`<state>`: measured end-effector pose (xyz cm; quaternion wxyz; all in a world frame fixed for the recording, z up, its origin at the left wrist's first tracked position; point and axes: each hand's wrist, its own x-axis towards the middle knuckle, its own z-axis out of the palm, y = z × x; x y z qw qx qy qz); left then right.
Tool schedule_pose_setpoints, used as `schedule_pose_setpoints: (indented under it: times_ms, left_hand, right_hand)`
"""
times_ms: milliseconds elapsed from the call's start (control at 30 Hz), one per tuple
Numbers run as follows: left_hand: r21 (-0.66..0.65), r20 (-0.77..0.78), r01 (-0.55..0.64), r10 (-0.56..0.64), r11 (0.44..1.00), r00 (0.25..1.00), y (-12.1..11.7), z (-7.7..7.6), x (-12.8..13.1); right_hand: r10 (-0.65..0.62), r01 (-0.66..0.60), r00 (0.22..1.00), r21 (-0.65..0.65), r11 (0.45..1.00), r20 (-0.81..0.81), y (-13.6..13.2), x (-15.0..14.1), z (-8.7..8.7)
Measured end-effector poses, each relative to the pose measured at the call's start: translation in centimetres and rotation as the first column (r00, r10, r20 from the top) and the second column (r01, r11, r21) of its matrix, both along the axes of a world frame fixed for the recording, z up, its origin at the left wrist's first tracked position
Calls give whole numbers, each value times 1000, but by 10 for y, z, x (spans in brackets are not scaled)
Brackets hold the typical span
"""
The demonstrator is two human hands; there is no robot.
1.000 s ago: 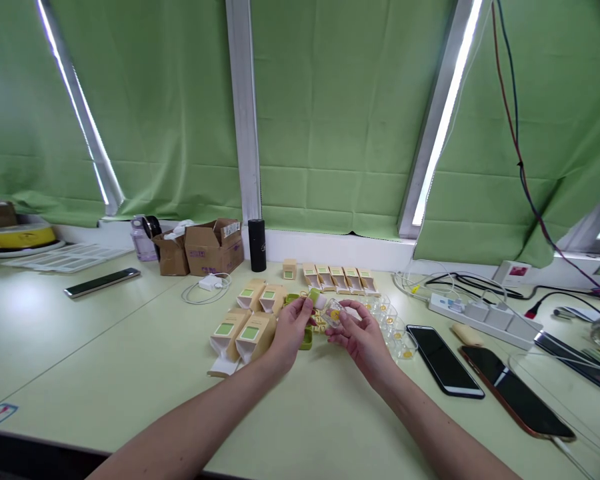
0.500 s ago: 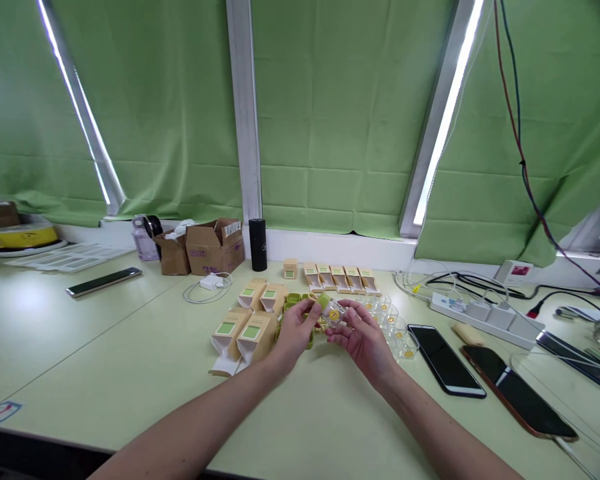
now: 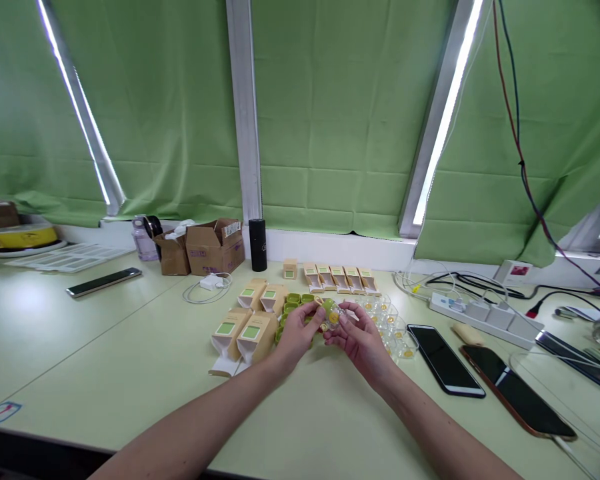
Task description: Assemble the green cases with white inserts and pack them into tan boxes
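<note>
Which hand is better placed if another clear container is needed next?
Probably the right hand: the clear containers stand close beside it, while the left hand sits nearer the green pieces. Both are busy with a green-and-clear item, though.

Facing me, green curtains [image 3: 335, 120]; at my left, cardboard box [image 3: 215, 252] and black cylinder [image 3: 258, 247]; at my right, power strip [image 3: 473, 322].

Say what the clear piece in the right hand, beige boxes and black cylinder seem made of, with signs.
The clear piece is probably glossy plastic: see-through with bright glints. Glass is possible. The beige boxes look like matt card: crisp folds, white insides. The black cylinder looks smooth and dark; metal or plastic, unclear which.
</note>
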<state>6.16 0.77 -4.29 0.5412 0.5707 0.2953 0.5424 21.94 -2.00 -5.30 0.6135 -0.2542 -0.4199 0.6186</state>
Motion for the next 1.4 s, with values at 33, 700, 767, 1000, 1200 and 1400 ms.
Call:
schedule_pose_setpoints:
  times_ms: [33, 700, 767, 1000, 1200, 1400]
  left_hand:
    - [-3, 13, 10, -10, 1000, 1000, 0, 0, 0]
    - [199, -91, -62, 81, 978, 993, -4, -6, 0]
    - [197, -87, -63, 81, 978, 993, -3, -7, -1]
    - [141, -47, -60, 67, 988, 997, -4, -10, 1]
    - [195, -102, -101, 122, 976, 987, -6, -4, 1]
    - [283, -97, -131, 164, 950, 982, -4, -8, -4]
  right_hand:
    - [-6, 6, 1000, 6, 1000, 2, 0, 0, 0]
    - [-74, 66, 993, 88, 994, 88, -9, -1, 12]
    - [-99, 88, 988, 97, 991, 115, -9, -1, 12]
    - [-109, 95, 987, 120, 988, 115, -3, 1, 9]
    - [-97, 84, 990, 118, 989, 107, -3, 1, 10]
    - [23, -18, 995, 51, 999, -101, 1, -2, 3]
